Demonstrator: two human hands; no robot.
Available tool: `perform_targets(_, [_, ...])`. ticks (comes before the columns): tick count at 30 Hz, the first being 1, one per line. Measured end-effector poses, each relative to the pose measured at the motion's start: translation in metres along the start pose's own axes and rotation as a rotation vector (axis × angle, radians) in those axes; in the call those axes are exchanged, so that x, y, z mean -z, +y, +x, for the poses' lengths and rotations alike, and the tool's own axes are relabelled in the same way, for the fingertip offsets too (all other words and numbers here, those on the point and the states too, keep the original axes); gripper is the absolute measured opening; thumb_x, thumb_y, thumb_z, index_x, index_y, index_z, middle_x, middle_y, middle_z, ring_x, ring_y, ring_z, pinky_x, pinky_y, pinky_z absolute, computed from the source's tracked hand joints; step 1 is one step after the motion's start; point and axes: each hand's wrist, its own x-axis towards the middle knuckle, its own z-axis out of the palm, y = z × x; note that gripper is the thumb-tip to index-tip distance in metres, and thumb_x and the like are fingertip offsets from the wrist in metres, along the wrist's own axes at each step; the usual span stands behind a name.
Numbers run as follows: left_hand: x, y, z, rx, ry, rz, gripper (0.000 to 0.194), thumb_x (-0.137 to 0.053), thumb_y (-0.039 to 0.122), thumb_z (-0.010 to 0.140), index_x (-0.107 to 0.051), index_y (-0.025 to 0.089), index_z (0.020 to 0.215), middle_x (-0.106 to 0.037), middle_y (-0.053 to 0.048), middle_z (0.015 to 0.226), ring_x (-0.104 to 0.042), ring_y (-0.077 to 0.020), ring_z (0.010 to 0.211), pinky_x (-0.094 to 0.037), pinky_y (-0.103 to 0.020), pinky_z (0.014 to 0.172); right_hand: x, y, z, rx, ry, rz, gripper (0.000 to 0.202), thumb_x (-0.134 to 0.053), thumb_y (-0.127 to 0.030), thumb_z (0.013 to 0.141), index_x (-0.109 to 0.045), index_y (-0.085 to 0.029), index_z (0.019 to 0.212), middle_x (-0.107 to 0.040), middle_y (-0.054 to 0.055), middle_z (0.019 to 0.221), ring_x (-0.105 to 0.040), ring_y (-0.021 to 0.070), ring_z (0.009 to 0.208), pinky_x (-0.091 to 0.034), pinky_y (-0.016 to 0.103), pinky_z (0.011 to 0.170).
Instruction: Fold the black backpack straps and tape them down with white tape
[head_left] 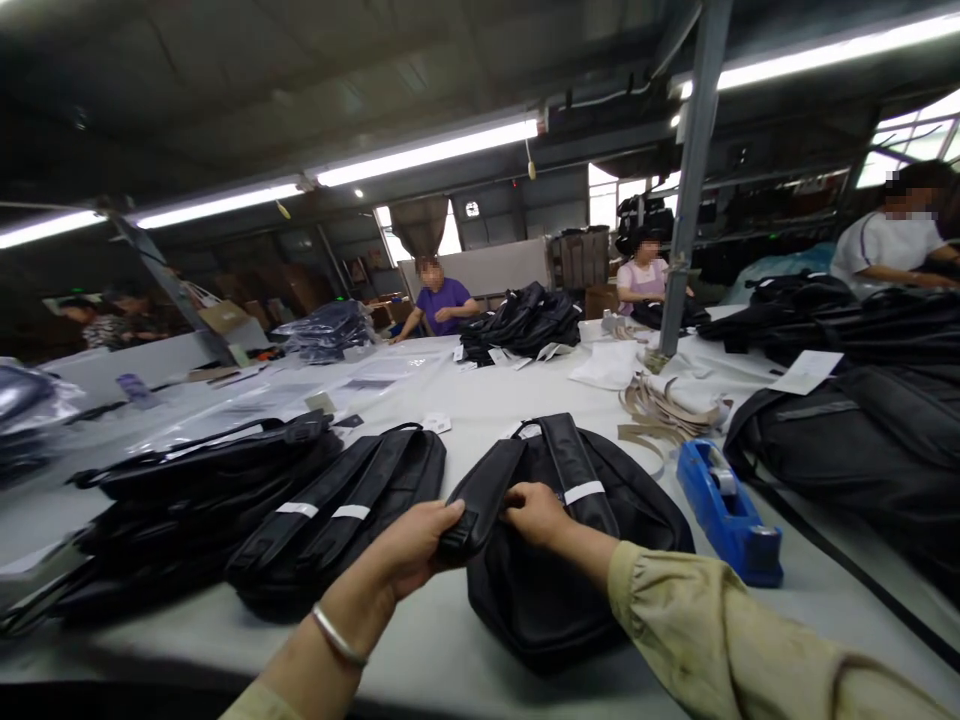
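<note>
A black backpack [540, 610] lies in front of me with its straps facing up. My left hand [416, 545] grips the padded end of its left shoulder strap [487, 490] and lifts it off the bag. Bent inward, the fingers of my right hand [536, 515] are closed at the inner edge of that strap; their tips are partly hidden. The other shoulder strap [570, 455] lies on the bag with a white band [583, 491] around it. To the left is a second black backpack [405, 470], both straps banded in white.
A blue tape dispenser [731, 520] stands right of the backpack. Stacked black bags [202, 500] lie at far left, more bags [862, 430] at right. Brown strips [667, 405] sit by a metal post [694, 180]. Several co-workers, one in purple [442, 300], are around the table [495, 395].
</note>
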Motion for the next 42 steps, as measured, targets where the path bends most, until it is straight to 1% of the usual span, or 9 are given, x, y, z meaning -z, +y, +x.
perform_targets(3, [0.001, -0.039, -0.009, 0.077, 0.002, 0.032, 0.028, -0.071, 0.036, 0.076, -0.064, 0.013, 0.091, -0.064, -0.005, 0.068, -0.059, -0.0165, 0.058, -0.053, -0.03, 0.053, 0.0, 0.006, -0.004, -0.051, 0.168, -0.277, 0.039, -0.067, -0.023, 0.069, -0.064, -0.014, 0.106, -0.067, 0.012, 0.102, -0.061, 0.0258, 0.097, -0.046, 0.037, 0.086])
perform_targets(8, [0.002, -0.067, -0.013, 0.135, 0.057, -0.077, 0.022, -0.072, 0.032, 0.075, -0.064, 0.013, 0.082, -0.06, -0.002, 0.063, -0.055, -0.0139, 0.055, -0.051, -0.027, 0.051, 0.004, 0.0, -0.005, 0.213, 0.188, -0.442, 0.054, -0.059, -0.014, 0.07, -0.054, -0.017, 0.124, -0.053, 0.014, 0.129, -0.048, 0.027, 0.119, -0.037, 0.041, 0.1])
perform_targets(14, [0.015, -0.014, -0.006, 0.115, 0.175, -0.089, 0.008, -0.065, 0.019, 0.079, -0.063, 0.012, 0.077, -0.064, -0.005, 0.063, -0.06, -0.0148, 0.055, -0.05, -0.023, 0.044, 0.009, -0.021, -0.019, 0.325, 0.048, -0.252, 0.015, -0.056, -0.019, 0.081, -0.066, -0.018, 0.092, -0.066, 0.007, 0.096, -0.06, 0.0192, 0.093, -0.044, 0.029, 0.086])
perform_targets(18, [0.017, 0.025, 0.0, 0.104, 0.185, -0.046, 0.005, -0.064, 0.014, 0.078, -0.065, 0.009, 0.079, -0.066, -0.007, 0.065, -0.063, -0.0159, 0.055, -0.051, -0.023, 0.043, 0.005, -0.032, -0.024, 0.423, -0.178, -0.132, 0.023, -0.066, -0.032, 0.08, -0.069, -0.02, 0.099, -0.07, 0.004, 0.098, -0.062, 0.0185, 0.09, -0.046, 0.026, 0.079])
perform_targets(24, [0.016, 0.046, 0.008, 0.118, 0.177, -0.029, 0.004, -0.063, 0.01, 0.075, -0.063, 0.008, 0.079, -0.067, -0.009, 0.068, -0.064, -0.0163, 0.057, -0.053, -0.024, 0.046, -0.007, -0.051, -0.032, 0.035, -0.146, 0.209, 0.008, -0.067, -0.023, 0.075, -0.067, -0.016, 0.071, -0.065, 0.0, 0.066, -0.061, 0.0142, 0.064, -0.045, 0.023, 0.06])
perform_targets(29, [0.006, 0.054, 0.006, 0.105, 0.117, 0.024, 0.008, -0.065, 0.013, 0.074, -0.064, 0.008, 0.081, -0.068, -0.01, 0.071, -0.064, -0.0176, 0.058, -0.054, -0.026, 0.049, -0.032, -0.069, -0.043, -0.397, -0.148, 0.55, 0.049, -0.073, -0.02, 0.065, -0.057, -0.014, 0.111, -0.056, -0.005, 0.053, -0.053, 0.0149, 0.039, -0.044, 0.027, 0.038])
perform_targets(31, [0.002, 0.056, 0.003, 0.092, 0.109, 0.055, 0.008, -0.065, 0.015, 0.074, -0.063, 0.009, 0.079, -0.066, -0.009, 0.069, -0.063, -0.0177, 0.057, -0.053, -0.026, 0.047, -0.041, -0.07, -0.04, -0.429, -0.151, 0.521, 0.052, -0.07, -0.02, 0.068, -0.055, -0.013, 0.117, -0.057, -0.004, 0.051, -0.054, 0.017, 0.039, -0.044, 0.028, 0.038])
perform_targets(36, [0.001, 0.048, -0.008, 0.067, 0.113, 0.114, 0.009, -0.067, 0.019, 0.075, -0.063, 0.011, 0.077, -0.062, -0.005, 0.064, -0.058, -0.0147, 0.054, -0.053, -0.027, 0.047, -0.039, -0.049, -0.025, -0.152, -0.02, 0.073, 0.007, -0.07, -0.021, 0.068, -0.071, -0.018, 0.075, -0.07, 0.007, 0.067, -0.066, 0.0221, 0.07, -0.047, 0.03, 0.062])
perform_targets(42, [0.011, 0.023, -0.014, 0.112, 0.1, 0.162, 0.023, -0.076, 0.03, 0.069, -0.063, 0.013, 0.077, -0.063, -0.004, 0.062, -0.059, -0.0158, 0.054, -0.051, -0.027, 0.046, -0.02, -0.026, -0.024, 0.016, -0.009, -0.265, 0.019, -0.059, -0.028, 0.078, -0.075, -0.022, 0.086, -0.073, 0.009, 0.091, -0.067, 0.027, 0.09, -0.048, 0.035, 0.077])
